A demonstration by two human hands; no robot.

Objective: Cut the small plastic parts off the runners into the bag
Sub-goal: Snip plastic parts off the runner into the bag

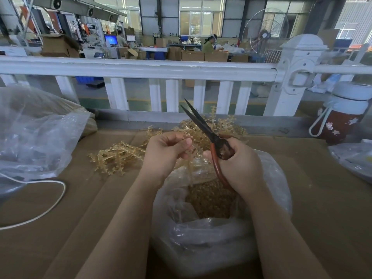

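Head view, bench inventory. Left hand (168,151): fingers curled, pinching a translucent amber plastic runner (193,152) of thin, branching stems above the bag mouth. Right hand (239,165): wrapped around the red-brown looped handles of a pair of dark-bladed metal scissors (203,125); the long, pointed blades stand slightly apart, tips aimed up and away, just beside the held runner.

Clear, crinkled plastic bag (201,238): sits open directly beneath both hands, its thin film wrinkled and glossy; inside lies a granular heap of small amber plastic parts (209,200).

Loose pile of amber runners (118,156): spiky, comb-like sprues spread flat on the surface to the left of the hands. Second heap of runners (227,125): tangled, standing higher, behind the hands.

Brown cardboard work surface (60,208): matte, smooth, with a long crease.

Large clear plastic bag (34,133): soft, billowed, at far left. White cord (54,200): thin, looped on the cardboard near it. Red drinking bottle with white lid and white strap (342,115): cylindrical, upright, at far right. White painted railing (141,69): smooth rounded top rail with square balusters, running behind the bench.
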